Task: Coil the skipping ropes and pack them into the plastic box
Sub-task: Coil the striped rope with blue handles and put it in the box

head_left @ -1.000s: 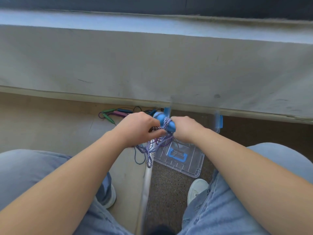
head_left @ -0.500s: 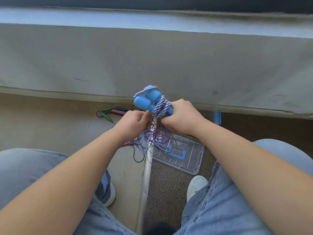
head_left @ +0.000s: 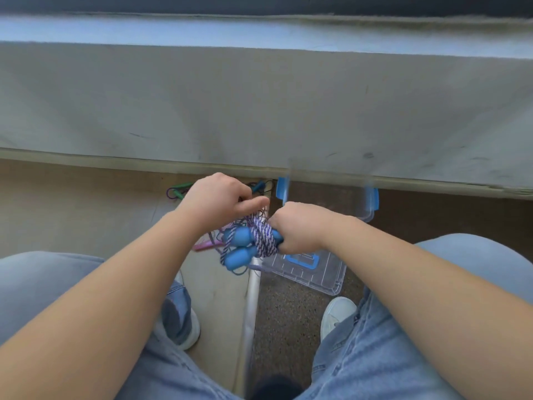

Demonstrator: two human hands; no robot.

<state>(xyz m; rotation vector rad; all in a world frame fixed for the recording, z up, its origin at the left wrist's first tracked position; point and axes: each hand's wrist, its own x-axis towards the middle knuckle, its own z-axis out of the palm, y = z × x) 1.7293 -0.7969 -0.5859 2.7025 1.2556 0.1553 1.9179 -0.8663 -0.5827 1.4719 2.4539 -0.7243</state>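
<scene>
Risk, left side: the loose tail of the skipping rope (head_left: 264, 241) probably slackens if the left hand (head_left: 216, 197) eases its pull, and the turns then slide off the blue handles (head_left: 242, 236).
Risk, centre: thin strands hang below the bundle near a pink handle (head_left: 206, 246) on the floor, and a snag there would likely drag a second rope up with it.
Risk, right side: an unsecured end would let the bundle spring apart once it drops into the plastic box (head_left: 370, 217).
Spare ropes (head_left: 177, 192): green and purple, lying on the floor left of centre, half hidden behind the left hand.
Left hand pose: just above centre, knuckles up and fingers curled. The thumb lies against the forefinger and pinches the free run of cord, though blur hides the exact contact.
Skipping rope: at centre, held off the floor between the hands. The purple-and-white cord is wound crosswise round the two handles, which lie side by side.
Right hand pose: just right of centre, a closed fist wrapped round the handles' right ends, wrist bent inward.
Lid (head_left: 326, 272): clear with a blue grip, flat on the floor below the right hand.
Plastic box: right of centre by the wall, clear and open-topped with blue clips, nothing visible inside.
</scene>
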